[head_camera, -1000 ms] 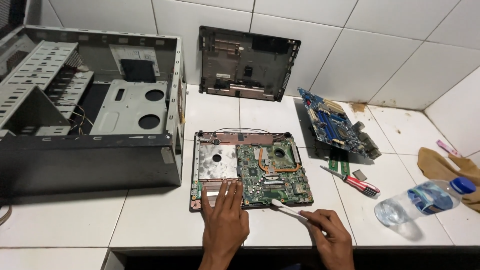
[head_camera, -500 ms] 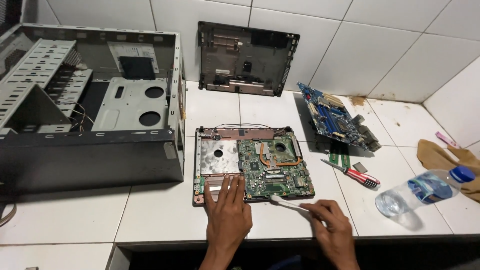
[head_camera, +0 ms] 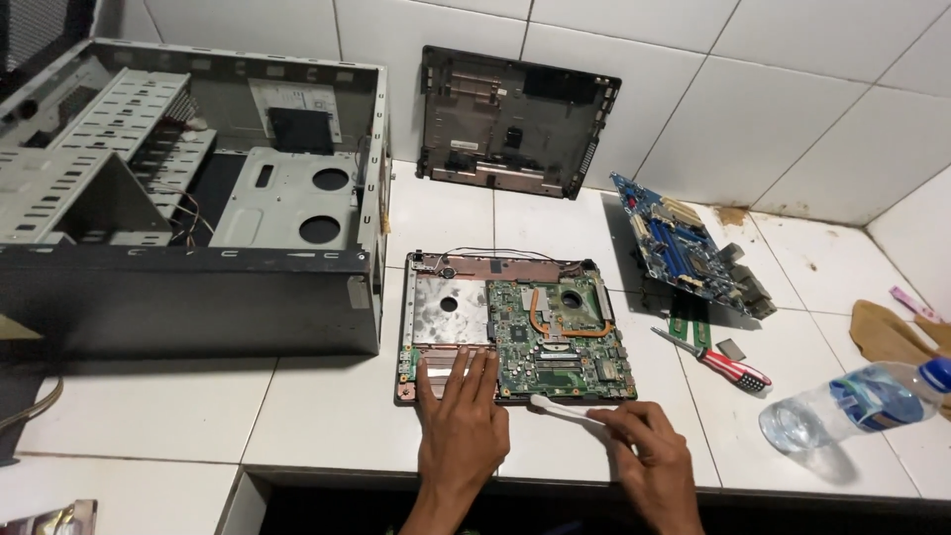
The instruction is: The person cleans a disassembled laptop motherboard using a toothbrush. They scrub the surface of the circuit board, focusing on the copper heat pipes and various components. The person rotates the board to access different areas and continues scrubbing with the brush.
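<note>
A: Where is the opened laptop base with the green circuit board (head_camera: 515, 332)?

B: It lies flat on the white tiled counter (head_camera: 317, 406), just right of the big grey metal computer case (head_camera: 188, 198), which rests on its side with the panel off.

A: And the hands?

B: The left hand (head_camera: 461, 421) is spread flat, palm down, with its fingers (head_camera: 466, 372) pressing on the near left edge of the laptop base. The right hand (head_camera: 649, 461) is closed around the handle of a white toothbrush-like brush (head_camera: 565, 408); the brush head sits at the near edge of the laptop base, touching or just short of the green board. I cannot tell which.

A: What else surrounds the laptop base?

B: Behind it, a dark plastic laptop bottom cover (head_camera: 515, 119) leans upright against the tiled wall. To its right, a blue desktop motherboard (head_camera: 688, 248) stands tilted. Nearer than that, still to the right of the base, a screwdriver with a red and white handle (head_camera: 718, 360) lies on the counter. Further right, a clear plastic water bottle with a blue cap (head_camera: 852, 401) lies on its side, with a tan cloth (head_camera: 892, 332) just behind it.
</note>
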